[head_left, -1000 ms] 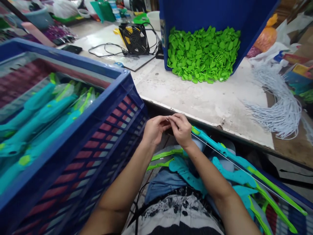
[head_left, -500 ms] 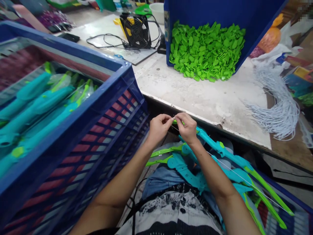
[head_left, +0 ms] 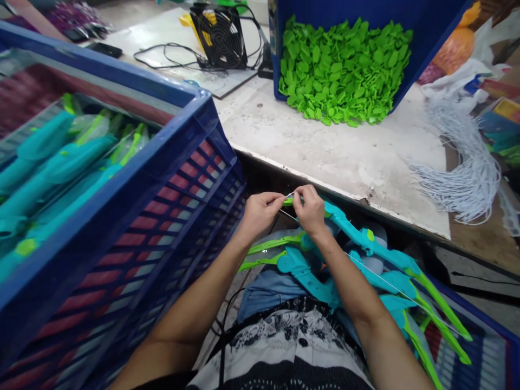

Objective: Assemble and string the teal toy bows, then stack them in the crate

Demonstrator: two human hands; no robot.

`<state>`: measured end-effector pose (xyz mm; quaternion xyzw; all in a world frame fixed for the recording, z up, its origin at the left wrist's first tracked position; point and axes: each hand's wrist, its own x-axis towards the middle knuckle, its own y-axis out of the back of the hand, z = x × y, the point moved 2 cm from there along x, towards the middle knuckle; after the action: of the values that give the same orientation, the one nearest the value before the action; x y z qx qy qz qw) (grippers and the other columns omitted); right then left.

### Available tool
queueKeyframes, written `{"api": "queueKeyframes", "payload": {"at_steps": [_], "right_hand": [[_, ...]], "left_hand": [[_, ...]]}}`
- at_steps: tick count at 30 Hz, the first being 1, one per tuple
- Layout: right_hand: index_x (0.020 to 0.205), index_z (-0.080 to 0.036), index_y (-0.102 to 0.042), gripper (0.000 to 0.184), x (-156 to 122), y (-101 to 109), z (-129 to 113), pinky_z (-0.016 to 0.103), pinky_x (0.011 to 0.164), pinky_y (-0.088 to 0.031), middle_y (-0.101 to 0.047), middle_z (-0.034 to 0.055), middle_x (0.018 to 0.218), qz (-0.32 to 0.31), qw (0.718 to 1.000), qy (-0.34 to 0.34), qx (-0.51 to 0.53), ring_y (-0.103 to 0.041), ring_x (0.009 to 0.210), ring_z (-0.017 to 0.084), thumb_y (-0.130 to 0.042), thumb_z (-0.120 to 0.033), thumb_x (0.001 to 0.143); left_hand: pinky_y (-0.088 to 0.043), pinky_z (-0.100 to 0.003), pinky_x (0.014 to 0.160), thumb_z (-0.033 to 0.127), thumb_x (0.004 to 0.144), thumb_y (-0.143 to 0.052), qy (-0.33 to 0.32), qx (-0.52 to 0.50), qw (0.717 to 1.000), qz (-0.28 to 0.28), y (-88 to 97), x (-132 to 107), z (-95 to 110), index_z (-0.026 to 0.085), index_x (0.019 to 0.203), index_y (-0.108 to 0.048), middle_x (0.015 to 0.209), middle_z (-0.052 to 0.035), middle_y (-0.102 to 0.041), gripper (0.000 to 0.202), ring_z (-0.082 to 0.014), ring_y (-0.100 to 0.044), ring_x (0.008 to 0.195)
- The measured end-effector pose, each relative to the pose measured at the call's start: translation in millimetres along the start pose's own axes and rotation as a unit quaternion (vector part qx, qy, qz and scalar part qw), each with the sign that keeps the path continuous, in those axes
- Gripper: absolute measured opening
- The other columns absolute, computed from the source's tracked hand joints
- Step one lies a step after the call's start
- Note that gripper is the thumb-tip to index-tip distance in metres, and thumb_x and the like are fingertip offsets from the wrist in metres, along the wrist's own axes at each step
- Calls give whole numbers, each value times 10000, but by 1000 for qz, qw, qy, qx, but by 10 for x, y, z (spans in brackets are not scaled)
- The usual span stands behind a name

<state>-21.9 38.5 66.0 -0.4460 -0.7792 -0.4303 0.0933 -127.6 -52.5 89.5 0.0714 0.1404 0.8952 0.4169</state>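
My left hand (head_left: 260,212) and my right hand (head_left: 311,209) meet just below the table edge, both pinched on a thin white string (head_left: 289,195) at the green tip of a teal toy bow (head_left: 368,244). The string runs taut from my fingers down to the right along the bow. The bow lies across my lap, its far green limb reaching toward the lower right. More teal and green bows (head_left: 303,271) lie under it on my lap.
A blue crate (head_left: 134,206) holding bagged teal bows stands at my left. On the white table (head_left: 337,157) a tipped blue bin spills green plastic pieces (head_left: 341,70). A bundle of white strings (head_left: 467,168) lies at the right. A black fan (head_left: 219,38) with cables sits behind.
My hands stayed pinched together on the string; the green bow tip now shows between them. The camera tilted slightly, shifting the scene upward.
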Motion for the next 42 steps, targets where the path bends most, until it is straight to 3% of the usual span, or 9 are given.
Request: {"api": "queueKeyframes", "payload": {"at_steps": [5, 10, 17, 23, 25, 29, 33, 39, 42], "right_hand": [[901, -205, -621, 207, -309, 609, 94, 318, 809, -493, -653, 59, 877, -8, 1000, -12, 14, -609, 853, 179, -447, -294, 968], [1123, -176, -635, 426, -1016, 1398, 827, 461, 897, -471, -643, 154, 1111, -95, 966, -99, -221, -574, 1043, 309, -554, -516, 878], [1293, -141, -575, 553, -1331, 1688, 1242, 440, 956, -473, -659, 149, 1181, -240, 915, -168, -277, -578, 1106, 317, -629, -374, 794], [1241, -196, -635, 447, -902, 2129, 1091, 373, 943, -479, -641, 98, 1253, -334, 919, -160, -135, -616, 1102, 259, -613, -353, 823], [1182, -192, -671, 429, -716, 2303, 1010, 349, 897, -487, -668, 83, 1183, -357, 919, -153, -74, -633, 1035, 244, -635, -415, 817], [1099, -210, -698, 395, -323, 2452, 812, 264, 728, -478, -716, 11, 949, -407, 898, -165, 17, -632, 835, 180, -680, -450, 787], [1009, -182, -705, 391, -44, 2364, 589, 240, 642, -444, -680, -21, 815, -456, 876, -134, 83, -580, 715, 137, -661, -503, 790], [963, -157, -709, 491, 161, 2342, 486, 264, 606, -487, -671, 4, 768, -477, 849, -192, 123, -613, 676, 151, -629, -604, 777], [912, -147, -733, 542, 308, 2435, 459, 324, 624, -532, -703, 74, 789, -353, 912, -190, 92, -657, 666, 184, -599, -655, 777]], "left_hand": [[-473, -236, 625, 349, 702, -689, 47, -87, 994, 49, 30, 27, -30, 153, 780, -761, 746, -34, -728, 223, -157, -623, 695], [-293, -182, 419, 317, 589, -764, 99, -217, 971, 30, 49, 70, -7, 139, 745, -749, 545, 11, -594, 237, -60, -428, 457], [-475, -205, 503, 242, 513, -777, 104, -287, 952, -19, 23, 10, 149, 186, 798, -748, 733, -17, -712, 291, -118, -602, 589], [-542, -290, 629, 277, 705, -699, -63, -183, 976, 101, -112, -261, 524, 258, 798, -719, 762, 33, -690, 97, -152, -631, 695], [-552, -337, 720, 285, 794, -652, -181, -63, 979, 66, -272, -375, 663, 253, 868, -713, 844, 11, -690, 101, -175, -642, 770], [-454, -463, 995, 308, 834, -626, -422, 199, 878, -111, -833, -506, 849, 205, 1164, -643, 1207, -107, -632, 346, -304, -543, 1183], [-386, -503, 997, 217, 915, -491, -510, 376, 763, -127, -1256, -432, 986, 189, 1310, -536, 1232, -159, -604, 399, -323, -537, 1169], [-397, -376, 731, 202, 978, -322, -534, 487, 679, -130, -1212, -220, 1176, 198, 1279, -538, 968, -119, -648, 371, -251, -605, 892], [-384, -373, 723, 212, 974, -343, -525, 503, 677, -110, -1043, -148, 1324, 209, 1280, -541, 985, -124, -646, 364, -254, -605, 907]]}}
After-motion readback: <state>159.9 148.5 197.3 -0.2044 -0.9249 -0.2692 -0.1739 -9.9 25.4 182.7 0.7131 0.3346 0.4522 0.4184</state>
